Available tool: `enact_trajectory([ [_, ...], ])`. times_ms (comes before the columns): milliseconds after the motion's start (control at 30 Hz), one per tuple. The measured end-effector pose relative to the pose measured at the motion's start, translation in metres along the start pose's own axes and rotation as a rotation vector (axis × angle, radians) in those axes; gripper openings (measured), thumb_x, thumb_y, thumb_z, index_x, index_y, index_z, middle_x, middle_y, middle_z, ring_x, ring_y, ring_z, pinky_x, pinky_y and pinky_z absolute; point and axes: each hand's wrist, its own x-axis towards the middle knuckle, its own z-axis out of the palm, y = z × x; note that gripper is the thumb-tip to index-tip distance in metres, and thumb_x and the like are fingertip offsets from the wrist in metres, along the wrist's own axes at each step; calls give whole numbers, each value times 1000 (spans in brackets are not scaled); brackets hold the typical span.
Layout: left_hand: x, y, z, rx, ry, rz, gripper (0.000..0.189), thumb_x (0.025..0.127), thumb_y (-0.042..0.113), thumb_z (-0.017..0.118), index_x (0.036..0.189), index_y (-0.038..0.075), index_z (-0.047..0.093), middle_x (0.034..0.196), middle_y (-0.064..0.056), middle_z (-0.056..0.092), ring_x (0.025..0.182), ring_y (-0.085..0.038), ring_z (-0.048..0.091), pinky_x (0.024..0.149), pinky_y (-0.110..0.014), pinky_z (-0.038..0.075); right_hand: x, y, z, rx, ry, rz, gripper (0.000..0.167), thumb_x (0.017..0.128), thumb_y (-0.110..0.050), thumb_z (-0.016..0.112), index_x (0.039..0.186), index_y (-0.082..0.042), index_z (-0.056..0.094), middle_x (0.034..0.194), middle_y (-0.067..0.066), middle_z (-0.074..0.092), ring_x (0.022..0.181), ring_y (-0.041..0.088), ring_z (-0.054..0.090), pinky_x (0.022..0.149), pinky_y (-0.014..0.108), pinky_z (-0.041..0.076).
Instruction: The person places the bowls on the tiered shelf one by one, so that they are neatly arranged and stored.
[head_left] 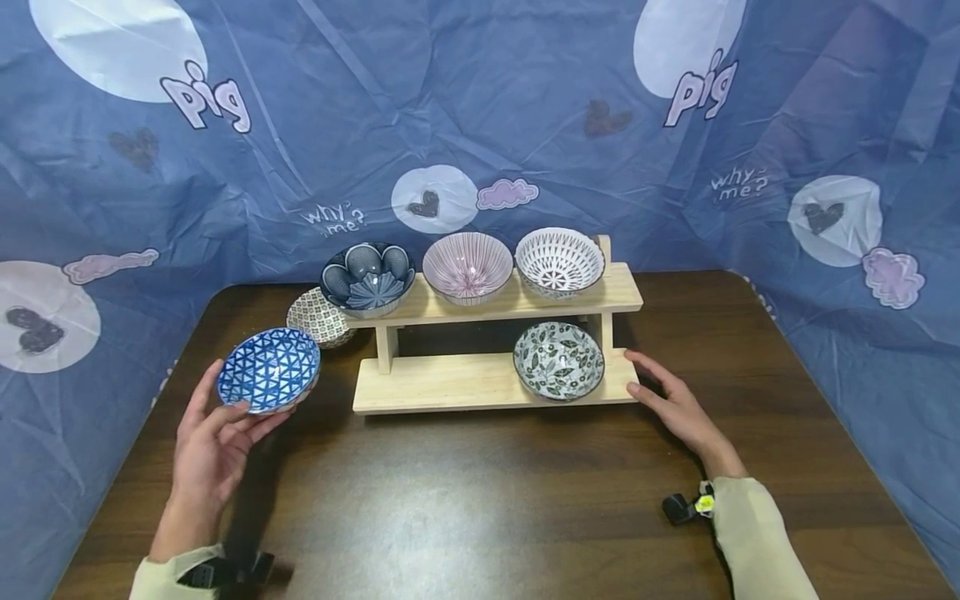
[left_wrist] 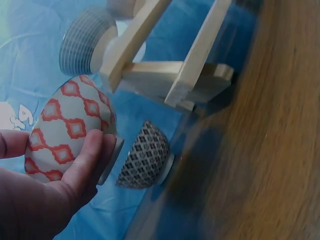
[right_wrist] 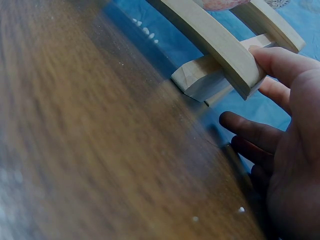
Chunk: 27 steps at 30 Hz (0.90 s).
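Observation:
My left hand (head_left: 213,450) holds a blue-and-white bowl (head_left: 270,371), tilted, above the table at the left of a two-tier wooden display rack (head_left: 435,383). In the left wrist view the outside of this bowl (left_wrist: 70,130) shows a red diamond pattern, with the thumb and fingers on opposite sides. At the rack's right end, my right hand (head_left: 678,408) holds the end of the lower shelf (right_wrist: 235,65) between thumb and forefinger; the other fingers hang free. A green leaf-patterned bowl (head_left: 558,361) stands on that shelf, close to this hand.
On the upper shelf stand a dark blue bowl (head_left: 367,279), a pink striped bowl (head_left: 468,267) and a white bowl with dark dashes (head_left: 559,261). A small bowl with a dark lattice pattern (head_left: 318,317) sits on the table (head_left: 480,500) behind the left hand. A blue printed cloth (head_left: 480,108) hangs behind.

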Motion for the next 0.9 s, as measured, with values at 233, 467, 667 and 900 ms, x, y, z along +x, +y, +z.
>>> enact_trajectory([
  [233,-7,-5,12,58,-50,-8,67,99,-9,39,154,27,26,142,-3,30,102,-22,74,79,-40,65,0,-1,-1,4,-4,16,60,101,-29,59,153,-8,38,162,19,32,150,42,24,120,71,17],
  [467,-11,-9,21,118,-70,-19,67,99,-9,38,154,27,28,143,-5,29,99,-20,74,81,-38,65,0,1,0,14,-7,6,60,101,-28,59,153,-7,38,162,19,32,150,42,24,121,69,18],
  [667,-14,-11,28,159,-99,-28,67,99,-9,36,155,27,27,142,-3,30,99,-20,74,82,-37,65,1,2,0,15,-7,-12,59,101,-27,58,153,-6,38,161,20,33,149,43,24,121,69,19],
  [900,-18,-17,40,173,-142,-53,68,98,-10,35,155,26,26,143,-2,29,104,-21,73,85,-39,64,0,3,1,17,3,-17,58,101,-25,59,152,-6,39,161,20,34,148,41,26,121,66,20],
])
